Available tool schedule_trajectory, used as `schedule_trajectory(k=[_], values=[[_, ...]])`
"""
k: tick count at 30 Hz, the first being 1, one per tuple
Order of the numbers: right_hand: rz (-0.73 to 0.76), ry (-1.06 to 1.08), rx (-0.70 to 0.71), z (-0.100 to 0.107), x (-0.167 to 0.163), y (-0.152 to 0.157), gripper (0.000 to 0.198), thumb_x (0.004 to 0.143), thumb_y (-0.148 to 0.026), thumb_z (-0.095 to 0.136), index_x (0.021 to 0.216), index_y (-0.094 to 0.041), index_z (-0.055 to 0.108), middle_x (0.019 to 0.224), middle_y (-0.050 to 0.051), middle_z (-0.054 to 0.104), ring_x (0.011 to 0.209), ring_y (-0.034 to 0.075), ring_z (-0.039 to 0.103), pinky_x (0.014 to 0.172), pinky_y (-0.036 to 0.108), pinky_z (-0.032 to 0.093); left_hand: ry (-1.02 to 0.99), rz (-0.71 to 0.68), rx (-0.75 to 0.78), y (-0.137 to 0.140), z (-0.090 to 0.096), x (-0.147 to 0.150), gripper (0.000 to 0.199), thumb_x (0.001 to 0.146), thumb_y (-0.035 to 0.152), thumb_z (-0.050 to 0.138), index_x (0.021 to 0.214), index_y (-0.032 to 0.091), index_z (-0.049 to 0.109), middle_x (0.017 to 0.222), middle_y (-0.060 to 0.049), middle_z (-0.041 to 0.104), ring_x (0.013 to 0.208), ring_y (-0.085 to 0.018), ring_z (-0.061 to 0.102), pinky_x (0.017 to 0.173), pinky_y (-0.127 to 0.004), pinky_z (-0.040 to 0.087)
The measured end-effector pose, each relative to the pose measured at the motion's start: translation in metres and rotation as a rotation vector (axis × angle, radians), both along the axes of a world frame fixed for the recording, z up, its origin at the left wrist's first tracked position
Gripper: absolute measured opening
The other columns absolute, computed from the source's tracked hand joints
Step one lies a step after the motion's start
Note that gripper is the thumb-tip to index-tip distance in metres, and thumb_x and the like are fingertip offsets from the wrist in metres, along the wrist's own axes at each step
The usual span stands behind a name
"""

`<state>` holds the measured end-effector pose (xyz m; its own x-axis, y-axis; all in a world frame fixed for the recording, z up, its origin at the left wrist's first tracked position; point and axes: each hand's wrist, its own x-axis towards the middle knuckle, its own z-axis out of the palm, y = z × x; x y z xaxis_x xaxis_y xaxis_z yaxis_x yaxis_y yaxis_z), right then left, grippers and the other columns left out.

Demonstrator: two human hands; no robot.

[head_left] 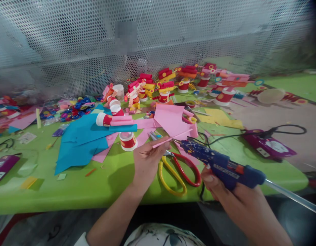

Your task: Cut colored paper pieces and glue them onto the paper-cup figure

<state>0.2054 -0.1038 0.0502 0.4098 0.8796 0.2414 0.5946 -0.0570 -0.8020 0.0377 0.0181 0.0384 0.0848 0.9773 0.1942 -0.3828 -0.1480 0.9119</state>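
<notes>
My left hand pinches a thin pink paper strip that points up to the right. A dark blue glue gun is gripped in my right hand, and its nozzle is close to the strip; I cannot tell whether they touch. From the gun's back end a clear glue stick sticks out. Scissors with one red and one yellow handle lie on the table between my hands, their blades partly hidden by my left hand. Left of that hand stands a red and white paper cup.
Blue paper sheets and a pink sheet lie on the green table. Several cup-and-paper models stand along the perforated metal screen. A purple box with a black cable sits at right.
</notes>
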Motion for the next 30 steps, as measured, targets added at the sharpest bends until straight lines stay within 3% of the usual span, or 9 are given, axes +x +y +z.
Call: schedule_trajectory(k=[6, 14, 24, 30], values=[[0.012, 0.012, -0.01, -0.003, 0.004, 0.0, 0.054, 0.096, -0.076, 0.061, 0.072, -0.027, 0.067, 0.058, -0.002, 0.054, 0.053, 0.018, 0.048, 0.052, 0.033, 0.039, 0.009, -0.016, -0.003, 0.001, -0.001, 0.0, 0.022, 0.082, 0.036, 0.092, 0.101, 0.025, 0.09, 0.089, -0.006, 0.087, 0.074, -0.018, 0.079, 0.074, -0.031, 0.067], [0.019, 0.016, 0.005, 0.001, 0.002, 0.001, 0.054, 0.097, -0.075, 0.06, 0.073, -0.026, 0.067, 0.059, -0.003, 0.055, 0.055, 0.018, 0.047, 0.053, 0.033, 0.038, -0.017, -0.014, 0.004, 0.001, -0.002, 0.0, 0.022, 0.081, 0.037, 0.093, 0.1, 0.027, 0.089, 0.084, -0.004, 0.086, 0.071, -0.016, 0.079, 0.07, -0.026, 0.066], [0.021, -0.012, 0.015, 0.002, 0.005, 0.001, 0.039, 0.1, -0.053, 0.063, 0.072, -0.026, 0.065, 0.056, -0.004, 0.053, 0.05, 0.018, 0.046, 0.051, 0.034, 0.037, -0.024, -0.016, 0.016, 0.001, -0.003, 0.0, 0.019, 0.082, 0.035, 0.093, 0.099, 0.027, 0.09, 0.079, -0.003, 0.085, 0.071, -0.015, 0.078, 0.072, -0.025, 0.064], [-0.013, -0.007, -0.015, 0.008, 0.003, 0.001, 0.04, 0.098, -0.056, 0.062, 0.07, -0.026, 0.064, 0.057, -0.004, 0.054, 0.054, 0.019, 0.048, 0.056, 0.035, 0.039, -0.019, -0.017, 0.014, 0.001, -0.002, -0.001, 0.019, 0.083, 0.035, 0.092, 0.099, 0.026, 0.09, 0.077, -0.003, 0.084, 0.071, -0.014, 0.077, 0.072, -0.025, 0.064]])
